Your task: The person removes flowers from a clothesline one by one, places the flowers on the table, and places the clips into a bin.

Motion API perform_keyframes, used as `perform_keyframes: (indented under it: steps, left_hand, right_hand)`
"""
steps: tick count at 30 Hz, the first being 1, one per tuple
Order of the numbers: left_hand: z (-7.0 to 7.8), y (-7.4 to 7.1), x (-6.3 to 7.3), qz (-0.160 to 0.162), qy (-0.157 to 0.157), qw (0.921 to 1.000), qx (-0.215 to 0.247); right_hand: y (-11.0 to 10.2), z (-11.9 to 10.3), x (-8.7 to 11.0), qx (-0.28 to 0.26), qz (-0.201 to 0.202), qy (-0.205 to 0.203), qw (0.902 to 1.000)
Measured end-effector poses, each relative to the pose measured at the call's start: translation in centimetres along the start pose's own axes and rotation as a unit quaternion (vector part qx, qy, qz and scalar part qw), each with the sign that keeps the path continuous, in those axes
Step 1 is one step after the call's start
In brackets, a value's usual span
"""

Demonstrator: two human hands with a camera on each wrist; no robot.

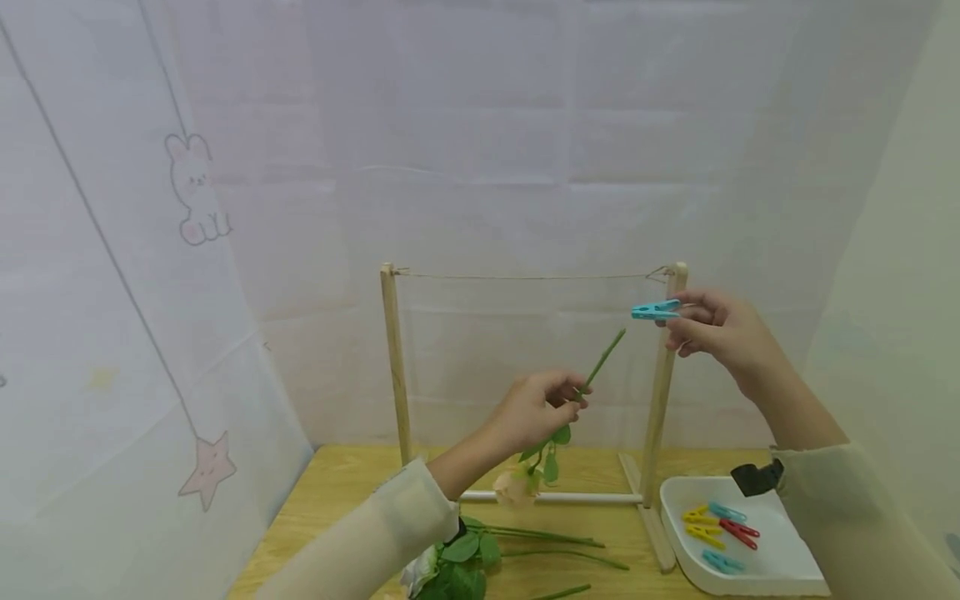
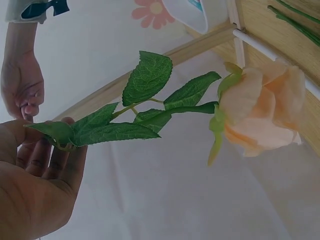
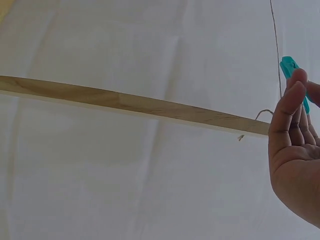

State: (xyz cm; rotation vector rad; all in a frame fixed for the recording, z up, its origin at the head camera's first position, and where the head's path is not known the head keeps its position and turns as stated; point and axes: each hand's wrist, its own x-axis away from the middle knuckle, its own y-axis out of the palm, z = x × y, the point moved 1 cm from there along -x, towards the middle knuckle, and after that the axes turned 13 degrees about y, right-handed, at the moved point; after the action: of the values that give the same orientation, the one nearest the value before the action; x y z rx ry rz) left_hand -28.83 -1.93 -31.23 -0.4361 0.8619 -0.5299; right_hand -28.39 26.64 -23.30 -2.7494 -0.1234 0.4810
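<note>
My left hand [image 1: 536, 408] pinches the green stem of a peach rose [image 2: 265, 107], which hangs bloom down with the stem's cut end pointing up and right. Several green leaves [image 2: 147, 77] grow along that stem. In my right hand [image 1: 720, 333] a blue clothespin [image 1: 655, 311] is held between thumb and fingers, its nose pointing left, apart from the stem tip. Above both hands in the head view, a thin string [image 1: 525, 277] runs between two wooden posts. The right hand is beside the right post [image 1: 660, 387], just below the string's knotted end.
A white tray [image 1: 678, 567] at the right holds several yellow, red and blue clothespins [image 1: 738, 533]. More flowers with green stems [image 1: 555, 554] and leaves lie on the wooden table [image 1: 300, 533] in front. A white crossbar [image 1: 585, 498] joins the posts low down.
</note>
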Motion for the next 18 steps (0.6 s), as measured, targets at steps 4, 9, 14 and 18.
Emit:
perform_keyframes:
  steps: [4, 9, 14, 18]
  left_hand:
    - [-0.2, -0.1, 0.6, -0.01, 0.001, 0.9999, -0.01]
    - [-0.3, -0.2, 1.3, -0.027, -0.002, 0.9993, -0.026]
    - [-0.2, -0.3, 2.1, -0.036, 0.03, 0.9969, -0.063]
    - [0.3, -0.5, 2.8, -0.037, 0.072, 0.9909, -0.107]
  right_hand:
    - [-0.1, 0.6, 0.4, 0.027, -0.003, 0.005, 0.9996]
    - [-0.1, 1.3, 0.9, 0.033, -0.014, 0.007, 0.9993]
    - [-0.1, 1.8, 1.4, 0.041, -0.016, 0.012, 0.999]
    - [-0.2, 2.3, 1.7, 0.05, -0.011, 0.018, 0.9985]
